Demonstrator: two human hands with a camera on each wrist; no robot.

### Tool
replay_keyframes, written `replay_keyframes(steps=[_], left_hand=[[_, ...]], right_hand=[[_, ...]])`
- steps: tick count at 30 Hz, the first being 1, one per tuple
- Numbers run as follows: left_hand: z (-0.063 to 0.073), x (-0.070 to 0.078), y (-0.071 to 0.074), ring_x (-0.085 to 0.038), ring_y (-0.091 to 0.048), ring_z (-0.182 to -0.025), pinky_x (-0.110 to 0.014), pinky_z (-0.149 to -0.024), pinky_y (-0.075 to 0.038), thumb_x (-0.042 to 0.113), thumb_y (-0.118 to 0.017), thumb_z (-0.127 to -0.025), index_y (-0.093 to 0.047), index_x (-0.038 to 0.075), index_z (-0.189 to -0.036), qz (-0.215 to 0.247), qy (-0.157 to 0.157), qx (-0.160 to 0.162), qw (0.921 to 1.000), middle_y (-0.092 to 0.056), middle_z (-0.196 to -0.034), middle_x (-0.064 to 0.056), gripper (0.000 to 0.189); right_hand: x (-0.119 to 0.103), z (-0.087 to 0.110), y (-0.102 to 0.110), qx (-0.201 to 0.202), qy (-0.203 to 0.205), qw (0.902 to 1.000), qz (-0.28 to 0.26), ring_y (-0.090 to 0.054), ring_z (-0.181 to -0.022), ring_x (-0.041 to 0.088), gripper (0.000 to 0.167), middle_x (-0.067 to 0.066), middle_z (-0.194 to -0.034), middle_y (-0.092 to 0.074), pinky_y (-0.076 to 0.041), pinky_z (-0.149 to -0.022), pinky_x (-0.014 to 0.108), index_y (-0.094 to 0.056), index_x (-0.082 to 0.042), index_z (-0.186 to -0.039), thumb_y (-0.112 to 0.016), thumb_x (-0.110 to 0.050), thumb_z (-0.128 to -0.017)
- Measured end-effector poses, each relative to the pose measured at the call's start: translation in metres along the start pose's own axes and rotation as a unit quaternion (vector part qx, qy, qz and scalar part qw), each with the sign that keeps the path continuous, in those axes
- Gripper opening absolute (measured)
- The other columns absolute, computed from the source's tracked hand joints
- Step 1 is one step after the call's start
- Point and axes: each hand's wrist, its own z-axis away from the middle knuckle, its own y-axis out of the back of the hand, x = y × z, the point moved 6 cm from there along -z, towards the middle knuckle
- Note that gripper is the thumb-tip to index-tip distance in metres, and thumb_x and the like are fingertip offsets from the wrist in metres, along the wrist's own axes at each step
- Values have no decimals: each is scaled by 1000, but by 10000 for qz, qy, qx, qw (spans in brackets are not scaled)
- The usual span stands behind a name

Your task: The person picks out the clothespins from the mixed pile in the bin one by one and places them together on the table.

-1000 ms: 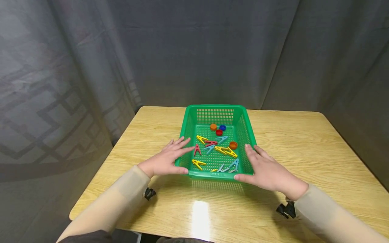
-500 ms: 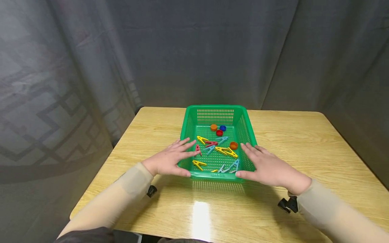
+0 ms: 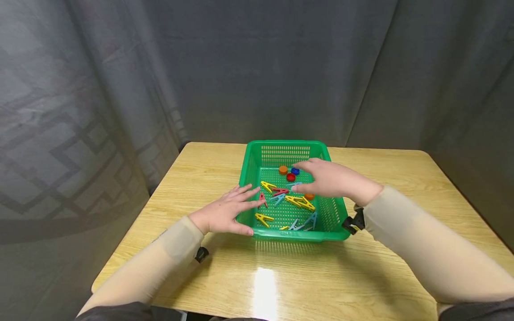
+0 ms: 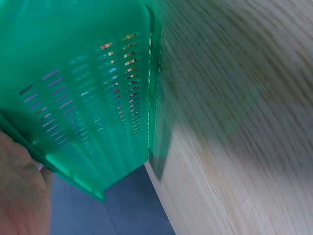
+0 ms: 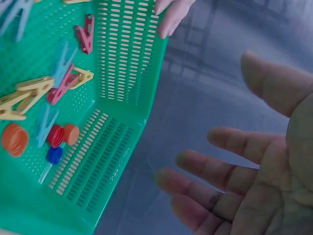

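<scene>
Left hand at green basket, 8 o'clock rim, right hand over 2 o'clock side, fingers spread on both, pegs, caps inside

An upright green basket holds scattered clothespins and four round caps.

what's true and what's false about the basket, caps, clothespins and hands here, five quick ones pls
1. The green basket stands on the table. True.
2. The right hand grips a cap. False: it is open above the basket, holding nothing.
3. Four caps lie in the basket. True.
4. All the clothespins are yellow. False: some are red, others blue.
5. The left hand is at the basket's near left corner. True.
</scene>
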Motion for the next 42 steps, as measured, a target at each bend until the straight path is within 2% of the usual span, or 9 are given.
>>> replay_keyframes(steps=[3,7,11,16,24,29,35,39,42], left_hand=[[0,1,0,-25,-1,-148,-50,-116,-5,68,-52,-85,-30,25,-153,52,-17,10,10000,-9,-161,2,83],[0,1,0,-28,-3,-147,-50,-116,-5,70,-51,-85,-32,22,-152,45,-62,1,10000,-10,-161,1,84],[0,1,1,-28,-4,-147,-51,-116,-6,68,-53,-85,-33,22,-152,-1,-84,20,10000,-11,-161,0,84],[-1,1,2,-26,-3,-147,-51,-116,-6,65,-56,-85,-33,24,-152,-47,-64,-6,10000,-11,-161,0,82],[-3,0,0,-27,-4,-147,-52,-116,-6,63,-57,-85,-34,22,-151,-4,-63,-18,10000,-12,-161,0,81],[-1,-1,-2,-25,-4,-147,-50,-116,-7,66,-56,-84,-33,25,-151,50,-22,15,10000,-12,-161,1,82],[-1,-2,-3,-24,-3,-147,-50,-116,-7,66,-56,-84,-32,27,-152,80,-15,31,10000,-11,-161,1,82],[-1,-2,-2,-24,-3,-147,-50,-117,-6,64,-58,-84,-32,27,-152,66,-15,25,10000,-11,-161,1,81],[-1,-2,-2,-25,-4,-147,-51,-116,-7,63,-59,-84,-32,26,-151,63,-44,34,10000,-12,-161,-1,81]], right_hand=[[-4,-22,-1,-118,-46,9999,2,-34,-136,39,71,17,-147,-42,-31,-106,58,-44,-7,-144,-62,-49,-90],[-5,-52,-10,-241,-97,9996,-52,-43,-131,34,62,14,-141,-49,-36,-106,52,-50,-6,-139,-64,-41,-90],[-6,-78,-28,-486,-87,9988,41,-55,-118,29,47,11,-131,-58,-45,-97,46,-59,-6,-130,-66,-29,-90],[-8,-99,-57,-1042,-18,9940,341,-60,-109,27,34,9,-122,-64,-51,-88,40,-67,-6,-120,-69,-20,-89],[-10,-111,-97,-1482,76,9866,674,-63,-85,18,22,2,-93,-68,-53,-79,36,-71,-7,-98,-74,-25,-85],[-7,-109,-115,-1863,-63,9788,851,-63,-94,21,26,3,-99,-69,-50,-88,40,-72,-8,-101,-70,-30,-89],[-8,-106,-118,-2018,73,9730,1119,-62,-93,19,21,2,-97,-69,-49,-90,41,-72,-9,-96,-72,-28,-87],[-8,-106,-116,-2008,136,9710,1291,-57,-81,14,14,-1,-85,-65,-51,-82,38,-70,-11,-86,-75,-23,-83],[-8,-108,-114,-1906,21,9734,1271,-51,-74,15,6,2,-85,-63,-48,-73,34,-69,-8,-85,-71,-14,-84]])
